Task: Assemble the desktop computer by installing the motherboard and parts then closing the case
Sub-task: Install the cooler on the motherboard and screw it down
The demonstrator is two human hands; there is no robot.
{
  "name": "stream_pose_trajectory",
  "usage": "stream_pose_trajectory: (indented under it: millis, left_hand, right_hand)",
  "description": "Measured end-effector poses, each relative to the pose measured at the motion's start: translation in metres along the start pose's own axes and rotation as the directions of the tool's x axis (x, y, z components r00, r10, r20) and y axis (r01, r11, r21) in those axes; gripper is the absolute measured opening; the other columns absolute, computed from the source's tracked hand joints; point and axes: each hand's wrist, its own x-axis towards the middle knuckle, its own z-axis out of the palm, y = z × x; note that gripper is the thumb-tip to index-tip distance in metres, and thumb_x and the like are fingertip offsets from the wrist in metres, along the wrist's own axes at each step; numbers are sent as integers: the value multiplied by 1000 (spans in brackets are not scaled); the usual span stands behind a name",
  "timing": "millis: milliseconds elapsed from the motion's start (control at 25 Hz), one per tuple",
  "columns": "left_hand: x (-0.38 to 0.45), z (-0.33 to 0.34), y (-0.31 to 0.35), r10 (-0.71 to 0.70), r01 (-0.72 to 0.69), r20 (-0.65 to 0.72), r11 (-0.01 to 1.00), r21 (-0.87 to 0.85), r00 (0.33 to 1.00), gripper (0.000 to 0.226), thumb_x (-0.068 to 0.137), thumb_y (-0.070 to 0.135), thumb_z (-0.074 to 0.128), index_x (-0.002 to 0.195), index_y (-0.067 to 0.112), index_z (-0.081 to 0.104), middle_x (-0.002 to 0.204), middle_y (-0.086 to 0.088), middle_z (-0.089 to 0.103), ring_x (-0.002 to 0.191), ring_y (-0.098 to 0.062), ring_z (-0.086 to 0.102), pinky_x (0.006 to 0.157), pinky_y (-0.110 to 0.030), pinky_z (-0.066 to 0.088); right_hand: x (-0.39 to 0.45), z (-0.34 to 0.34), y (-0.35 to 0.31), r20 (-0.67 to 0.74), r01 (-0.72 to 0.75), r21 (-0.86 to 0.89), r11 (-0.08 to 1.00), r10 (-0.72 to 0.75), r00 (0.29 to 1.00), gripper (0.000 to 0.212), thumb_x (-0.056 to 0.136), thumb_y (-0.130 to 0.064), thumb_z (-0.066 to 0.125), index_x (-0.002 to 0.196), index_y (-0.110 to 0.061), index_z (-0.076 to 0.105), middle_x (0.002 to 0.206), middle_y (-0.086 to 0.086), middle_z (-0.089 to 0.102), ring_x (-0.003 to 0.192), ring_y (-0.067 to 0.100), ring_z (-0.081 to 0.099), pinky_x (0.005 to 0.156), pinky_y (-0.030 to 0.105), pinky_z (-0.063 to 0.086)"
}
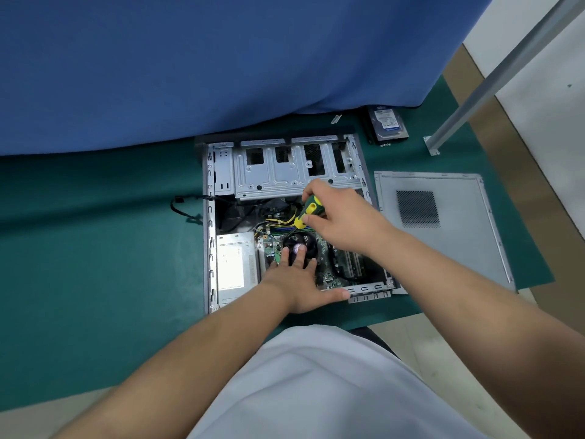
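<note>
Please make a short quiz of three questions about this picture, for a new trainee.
1. True or false: the grey metal side panel is already fitted on the open grey computer case.
2. What does the right hand grip?
3. The left hand rests on: A) the blue-labelled hard drive; B) the black round cooler fan; C) the green mat.

Key: 1 false; 2 the green-and-yellow screwdriver; 3 B.

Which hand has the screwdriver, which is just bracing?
The right hand grips the screwdriver; the left hand lies flat on the CPU fan.
</note>
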Motion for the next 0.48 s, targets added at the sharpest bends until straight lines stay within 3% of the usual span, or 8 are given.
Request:
stream_pose_trajectory:
  millis: [160,280,480]
  left_hand:
    - [2,0,0,7,-5,34,999,-52,999,135,56,109,20,164,32,-3,167,1,-27,153,-36,-24,126,-59,5]
    - [2,2,0,10,-6,38,995,-95,999,134,57,109,21,163,31,-5,167,3,-27,152,-36,-28,125,-59,3]
    - [2,3,0,12,-7,37,992,-126,999,127,61,107,16,163,35,-8,167,5,-27,150,-35,-31,125,-61,3]
  right_hand:
    - [10,12,-2,23,15,2,1000,-15,1000,25,96,-35,64,113,-33,46,68,-7,60,57,11,58,48,31,39]
    - [14,20,-3,42,16,9,1000,-17,999,25,96,-33,64,114,-31,46,70,-5,61,58,13,58,49,32,43]
    - [18,19,-3,46,-1,-11,1000,1,999,24,96,-33,63,112,-30,46,68,-6,59,57,10,56,47,29,34]
